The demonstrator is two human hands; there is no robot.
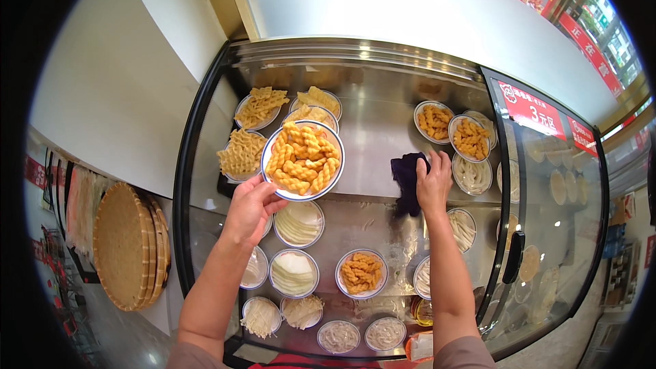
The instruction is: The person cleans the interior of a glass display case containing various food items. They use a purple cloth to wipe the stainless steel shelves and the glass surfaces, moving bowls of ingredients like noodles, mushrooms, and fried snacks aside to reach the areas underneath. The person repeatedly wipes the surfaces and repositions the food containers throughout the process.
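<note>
My left hand [253,206] grips the rim of a white plate with a blue edge [338,184], heaped with golden fried dough twists [303,158]. It is held above the left part of the metal display shelf [366,128]. My right hand [434,179] has hold of a dark cloth [408,184] over the shelf's right half. Close to the right hand sit two plates of darker fried twists [434,121] [469,138]. Just below them is a plate of pale strips [472,177]. Lattice-shaped fried pieces [240,152] lie on plates left of the held one.
Lower tiers hold plates of pale slices [297,223], another plate of twists [362,272] and enoki-like mushrooms [261,316]. A glass door with a black frame [505,205] stands at the right. Round woven trays [120,246] lean outside the case at the left.
</note>
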